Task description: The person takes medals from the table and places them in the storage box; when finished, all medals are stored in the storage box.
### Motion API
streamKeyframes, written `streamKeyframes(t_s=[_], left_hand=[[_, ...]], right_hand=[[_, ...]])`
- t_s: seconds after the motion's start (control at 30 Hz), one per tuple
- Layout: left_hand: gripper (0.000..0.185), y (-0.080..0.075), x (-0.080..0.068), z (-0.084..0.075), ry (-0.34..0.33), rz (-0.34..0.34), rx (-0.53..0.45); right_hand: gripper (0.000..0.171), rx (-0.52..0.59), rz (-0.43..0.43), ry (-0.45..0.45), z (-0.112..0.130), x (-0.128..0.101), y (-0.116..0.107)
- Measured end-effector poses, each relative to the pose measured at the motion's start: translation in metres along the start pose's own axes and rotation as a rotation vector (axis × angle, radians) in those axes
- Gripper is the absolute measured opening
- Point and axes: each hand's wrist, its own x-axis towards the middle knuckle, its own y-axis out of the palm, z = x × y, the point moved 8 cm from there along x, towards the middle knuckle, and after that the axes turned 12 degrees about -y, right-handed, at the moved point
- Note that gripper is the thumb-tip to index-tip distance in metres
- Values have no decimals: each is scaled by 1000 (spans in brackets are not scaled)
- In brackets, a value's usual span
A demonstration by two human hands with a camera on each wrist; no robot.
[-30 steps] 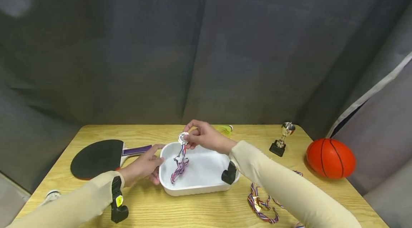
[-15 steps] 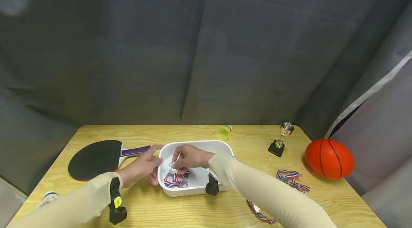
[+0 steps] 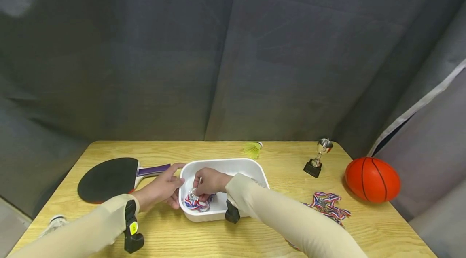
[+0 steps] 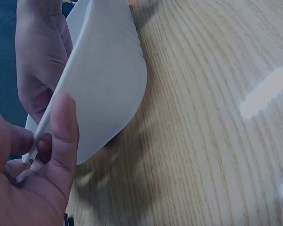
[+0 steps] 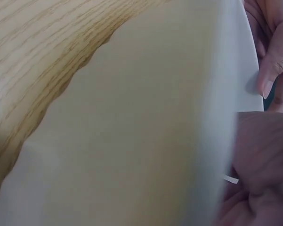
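1. While the left hand (image 3: 162, 191) pinched the tub (image 3: 198, 218) by its rim, the right hand (image 3: 209, 181) held a medal (image 3: 193, 193) inside.
2. It looked light, stiff, probably slick: best gripped edgewise.
3. Its ribbon (image 3: 196, 204) seemed limp.

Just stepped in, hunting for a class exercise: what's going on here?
A person's left hand grips the rim of a white tub at one end. The right hand is inside the tub, holding a silver medal with striped ribbon bunched by it. At the person's right are more ribbons, a ball and a small trophy; a table tennis bat lies on the left.
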Motion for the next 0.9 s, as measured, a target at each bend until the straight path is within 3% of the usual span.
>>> streamKeyframes(t_s=[0.43, 0.6, 0.8, 0.9], left_hand=[[55, 0, 1, -2, 31, 17, 1], [55, -2, 0, -4, 43, 17, 10], [54, 0, -1, -5, 45, 33, 13], [54, 1, -2, -4, 37, 31, 5]], right_hand=[[19, -240, 29, 14, 11, 5, 1], [20, -326, 35, -18, 18, 5, 0], [12, -531, 93, -83, 30, 1, -2], [9, -538, 104, -123, 40, -4, -7]])
